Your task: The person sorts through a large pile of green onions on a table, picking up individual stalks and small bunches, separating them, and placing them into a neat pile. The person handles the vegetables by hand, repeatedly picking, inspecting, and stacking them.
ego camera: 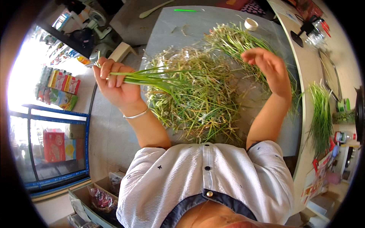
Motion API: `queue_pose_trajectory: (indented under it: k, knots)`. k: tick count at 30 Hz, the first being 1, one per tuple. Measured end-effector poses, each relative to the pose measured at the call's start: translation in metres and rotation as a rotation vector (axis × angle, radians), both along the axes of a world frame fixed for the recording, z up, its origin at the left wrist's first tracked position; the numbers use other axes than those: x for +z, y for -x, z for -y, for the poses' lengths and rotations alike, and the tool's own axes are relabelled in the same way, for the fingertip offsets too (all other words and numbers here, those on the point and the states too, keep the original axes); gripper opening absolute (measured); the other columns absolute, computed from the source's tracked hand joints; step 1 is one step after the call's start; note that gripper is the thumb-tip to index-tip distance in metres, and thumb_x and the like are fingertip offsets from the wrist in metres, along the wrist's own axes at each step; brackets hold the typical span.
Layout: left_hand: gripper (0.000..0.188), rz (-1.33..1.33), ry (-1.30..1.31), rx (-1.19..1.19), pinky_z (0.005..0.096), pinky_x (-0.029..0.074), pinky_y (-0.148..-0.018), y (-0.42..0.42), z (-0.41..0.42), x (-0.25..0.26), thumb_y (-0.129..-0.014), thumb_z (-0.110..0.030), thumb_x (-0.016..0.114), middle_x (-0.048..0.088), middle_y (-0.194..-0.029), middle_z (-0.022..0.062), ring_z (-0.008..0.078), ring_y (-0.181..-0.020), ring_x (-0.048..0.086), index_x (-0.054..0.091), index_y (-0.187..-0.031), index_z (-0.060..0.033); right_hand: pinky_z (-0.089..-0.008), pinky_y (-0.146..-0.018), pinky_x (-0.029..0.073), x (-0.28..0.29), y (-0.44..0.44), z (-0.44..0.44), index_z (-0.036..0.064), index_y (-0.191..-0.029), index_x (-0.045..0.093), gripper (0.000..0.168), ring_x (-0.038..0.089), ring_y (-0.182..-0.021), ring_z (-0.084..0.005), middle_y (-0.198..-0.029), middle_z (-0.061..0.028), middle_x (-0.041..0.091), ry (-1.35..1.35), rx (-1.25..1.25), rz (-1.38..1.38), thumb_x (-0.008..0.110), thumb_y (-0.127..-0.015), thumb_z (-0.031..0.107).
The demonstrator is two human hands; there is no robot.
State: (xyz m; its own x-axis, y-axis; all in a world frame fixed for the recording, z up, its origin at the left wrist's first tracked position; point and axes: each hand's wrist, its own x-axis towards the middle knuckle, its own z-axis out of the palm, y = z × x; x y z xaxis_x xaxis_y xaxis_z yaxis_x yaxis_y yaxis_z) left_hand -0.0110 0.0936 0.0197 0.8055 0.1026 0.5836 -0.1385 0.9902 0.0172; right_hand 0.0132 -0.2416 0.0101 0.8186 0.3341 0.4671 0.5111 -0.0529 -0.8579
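Note:
My left hand (118,81) grips a small bunch of thin green stalks (154,78), which look like garlic chives. Their long ends reach right, over a large heap of tangled green and yellowed leaves (196,99) on the grey table (171,28). My right hand (268,68) is raised with its fingers curved and apart, and nothing shows in it. It hovers by a second bundle of long green stalks (236,42) lying across the table's far right side, and partly hides that bundle.
A roll of tape (251,24) and a green pen-like stick (185,10) lie near the table's far edge. On the pale counter (302,77) to the right rests another bunch of long green stalks (320,119). Open boxes (97,196) stand at the lower left.

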Motion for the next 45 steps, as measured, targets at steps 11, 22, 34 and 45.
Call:
queue_pose_trajectory:
  k: [11, 22, 34, 45]
  knots:
    - [0.017, -0.202, 0.008, -0.145, 0.0197, 0.036, -0.048, 0.002, 0.033, 0.013, -0.089, -0.017, 0.043, 0.045, -0.078, 0.0035, 0.0089, -0.061, 0.042, 0.044, -0.078, -0.0042, -0.0393, -0.067, 0.046, -0.099, -0.081, 0.024, 0.008, -0.081, 0.062, 0.010, 0.056, -0.080, -0.0288, -0.083, -0.0089, 0.059, 0.960, -0.923, -0.012, 0.058, -0.078, 0.018]
    - [0.023, -0.227, -0.338, -0.113, 0.0168, 0.026, -0.036, 0.004, 0.055, 0.002, -0.092, -0.022, 0.039, 0.044, -0.062, 0.0027, 0.0038, -0.041, 0.032, 0.044, -0.078, -0.0053, -0.0334, -0.063, 0.044, -0.020, -0.034, -0.001, 0.003, -0.077, 0.057, 0.007, 0.056, -0.071, -0.0241, -0.078, -0.0088, 0.058, 0.329, -0.981, 0.545, 0.060, -0.075, 0.009]
    - [0.024, -0.434, -0.893, 0.373, 0.0161, 0.022, -0.037, -0.006, 0.092, -0.010, -0.089, -0.021, 0.048, 0.061, -0.088, 0.0124, 0.0013, -0.041, 0.030, 0.054, -0.094, 0.0022, -0.0285, -0.051, 0.047, 0.014, 0.037, -0.073, 0.003, -0.079, 0.054, 0.014, 0.059, -0.061, -0.0218, -0.082, -0.0081, 0.060, 0.324, -0.275, 0.508, 0.062, -0.068, 0.000]
    - [0.012, -0.344, -0.824, 0.356, 0.0158, 0.027, -0.037, -0.006, 0.088, -0.011, -0.082, -0.006, 0.055, 0.057, -0.070, 0.0085, 0.0032, -0.041, 0.037, 0.043, -0.083, -0.0044, -0.0329, -0.051, 0.044, 0.003, 0.038, -0.080, 0.006, -0.084, 0.053, 0.015, 0.057, -0.058, -0.0245, -0.071, -0.0100, 0.057, 0.437, -0.119, 0.174, 0.061, -0.071, 0.005]
